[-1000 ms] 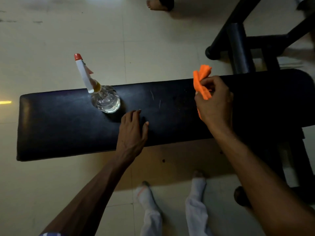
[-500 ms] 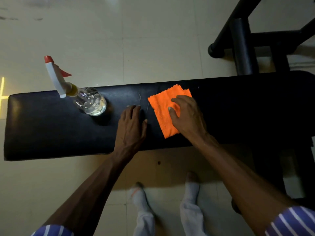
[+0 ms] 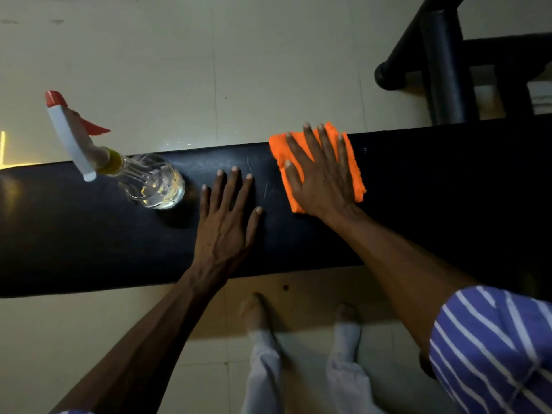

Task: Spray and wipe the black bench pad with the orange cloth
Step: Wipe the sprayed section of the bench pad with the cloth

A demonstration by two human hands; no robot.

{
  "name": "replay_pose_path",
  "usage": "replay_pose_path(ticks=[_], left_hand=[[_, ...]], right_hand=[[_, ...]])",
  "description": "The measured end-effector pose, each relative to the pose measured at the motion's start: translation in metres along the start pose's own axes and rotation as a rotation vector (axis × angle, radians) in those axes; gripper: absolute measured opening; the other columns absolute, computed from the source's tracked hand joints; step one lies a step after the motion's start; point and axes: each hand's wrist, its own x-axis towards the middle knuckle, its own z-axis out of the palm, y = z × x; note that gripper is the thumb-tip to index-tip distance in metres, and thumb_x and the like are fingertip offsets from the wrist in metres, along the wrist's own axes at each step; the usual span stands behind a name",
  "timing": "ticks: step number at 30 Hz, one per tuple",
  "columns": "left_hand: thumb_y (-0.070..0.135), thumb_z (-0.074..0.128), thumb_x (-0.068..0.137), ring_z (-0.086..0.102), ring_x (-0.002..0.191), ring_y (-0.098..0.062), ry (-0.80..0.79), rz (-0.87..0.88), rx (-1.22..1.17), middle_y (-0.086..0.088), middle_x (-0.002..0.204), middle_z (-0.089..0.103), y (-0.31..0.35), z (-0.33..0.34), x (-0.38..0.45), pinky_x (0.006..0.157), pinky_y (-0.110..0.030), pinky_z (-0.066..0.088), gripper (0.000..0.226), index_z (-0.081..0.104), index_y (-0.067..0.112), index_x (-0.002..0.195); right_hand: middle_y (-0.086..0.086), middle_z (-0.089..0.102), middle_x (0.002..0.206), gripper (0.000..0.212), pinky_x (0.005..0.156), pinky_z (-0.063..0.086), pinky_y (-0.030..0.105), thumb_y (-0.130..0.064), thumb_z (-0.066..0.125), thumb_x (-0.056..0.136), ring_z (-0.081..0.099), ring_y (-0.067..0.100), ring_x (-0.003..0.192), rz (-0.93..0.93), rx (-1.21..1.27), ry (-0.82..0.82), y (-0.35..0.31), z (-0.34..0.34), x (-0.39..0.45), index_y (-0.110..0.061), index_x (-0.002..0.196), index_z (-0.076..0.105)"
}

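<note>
Pale floor tiles (image 3: 149, 55) frame the black bench pad (image 3: 89, 234), your surface, running across mid-frame. Your right hand (image 3: 322, 180) lies flat, fingers straight and spread, pressing the orange cloth (image 3: 352, 171) onto the pad's far edge, right of centre. Your left hand (image 3: 227, 222) rests flat on the pad just left of it, its grip relaxed, holding nothing. Further left, the clear spray bottle (image 3: 152, 183) stands on the pad, nozzle toward upper left. Black frame tubing (image 3: 442, 70) sits upper right.
</note>
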Motion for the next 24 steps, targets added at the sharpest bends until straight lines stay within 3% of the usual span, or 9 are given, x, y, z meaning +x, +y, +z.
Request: replay_pose_path(ticks=[4, 10, 17, 22, 24], left_hand=[[0.049, 0.031, 0.106, 0.005, 0.164, -0.029, -0.008, 0.045, 0.024, -0.008, 0.176, 0.011, -0.016, 0.001, 0.005, 0.132, -0.055, 0.008, 0.066, 0.024, 0.022, 0.166], [0.045, 0.036, 0.107, 0.005, 0.164, -0.031, -0.007, 0.042, 0.009, -0.009, 0.176, 0.011, -0.014, 0.0, 0.006, 0.131, -0.057, 0.007, 0.066, 0.025, 0.019, 0.166], [0.041, 0.038, 0.108, 0.002, 0.164, -0.031, -0.018, 0.057, -0.031, -0.009, 0.176, 0.011, -0.01, -0.001, 0.011, 0.132, -0.056, 0.004, 0.064, 0.023, 0.02, 0.166], [0.038, 0.042, 0.109, 0.001, 0.164, -0.031, -0.027, 0.111, -0.052, -0.009, 0.176, 0.009, -0.004, -0.006, 0.022, 0.132, -0.056, 0.003, 0.063, 0.023, 0.018, 0.166], [0.04, 0.04, 0.109, -0.002, 0.164, -0.031, -0.037, 0.136, -0.056, -0.008, 0.176, 0.007, 0.003, -0.007, 0.029, 0.132, -0.055, 0.003, 0.064, 0.022, 0.019, 0.166]], right_hand=[[0.007, 0.022, 0.176, 0.056, 0.133, 0.005, 0.055, -0.042, 0.031, 0.108, 0.013, 0.03, 0.165, 0.125, 0.034, 0.043, -0.031, 0.007, 0.02, -0.032, 0.164, 0.033], [0.004, 0.012, 0.178, 0.057, 0.134, 0.008, 0.052, -0.042, 0.03, 0.113, 0.005, 0.026, 0.166, -0.127, -0.004, -0.005, -0.017, 0.008, -0.03, -0.031, 0.167, 0.021], [0.009, 0.021, 0.176, 0.055, 0.134, 0.007, 0.052, -0.038, 0.031, 0.111, 0.011, 0.03, 0.165, 0.135, 0.013, 0.102, -0.024, 0.008, 0.005, -0.029, 0.165, 0.032], [0.006, 0.014, 0.177, 0.056, 0.135, 0.009, 0.05, -0.036, 0.028, 0.112, 0.008, 0.027, 0.165, -0.11, -0.056, 0.041, -0.003, 0.002, -0.033, -0.027, 0.167, 0.023], [0.006, 0.018, 0.176, 0.056, 0.134, 0.01, 0.049, -0.034, 0.031, 0.111, 0.012, 0.027, 0.165, -0.101, -0.095, 0.02, 0.022, -0.007, -0.028, -0.026, 0.166, 0.027]])
